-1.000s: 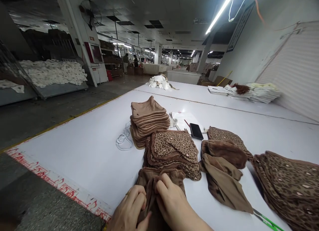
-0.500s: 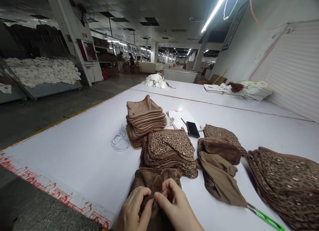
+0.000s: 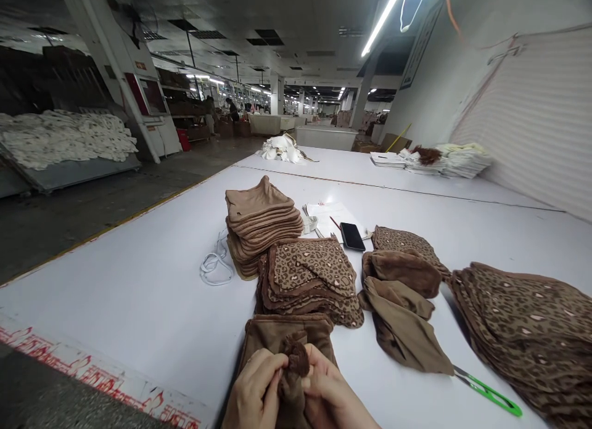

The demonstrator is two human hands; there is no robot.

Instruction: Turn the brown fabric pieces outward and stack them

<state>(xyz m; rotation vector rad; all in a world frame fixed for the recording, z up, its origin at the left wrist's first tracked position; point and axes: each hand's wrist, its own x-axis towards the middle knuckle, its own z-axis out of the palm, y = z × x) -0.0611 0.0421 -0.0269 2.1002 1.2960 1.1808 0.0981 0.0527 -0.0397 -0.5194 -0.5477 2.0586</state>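
Both hands pinch a piece of brown fleece fabric [image 3: 296, 357] at the front edge of the table, its fluffy side bunched up between the fingers. My left hand [image 3: 259, 386] grips it from the left, fingers closed. My right hand [image 3: 330, 386] closes on it from the right, thumb and fingertips together. Under them lies a flat brown fabric piece [image 3: 263, 332]. Just beyond is a stack of leopard-print pieces [image 3: 317, 265], and behind that a taller stack of plain brown pieces [image 3: 261, 216].
Right of my hands lie loose brown pieces [image 3: 402, 324], green-handled snips [image 3: 497, 398] and a large leopard-print stack [image 3: 527, 324]. A black phone [image 3: 352, 236] rests on white papers [image 3: 326, 212]. White cord [image 3: 216, 269] lies left. White cloth scraps [image 3: 281, 148] sit farther back.
My hands have turned the brown fabric so its fluffy side now bulges up between the fingers. The whole view has shifted slightly; the stacks have not moved.
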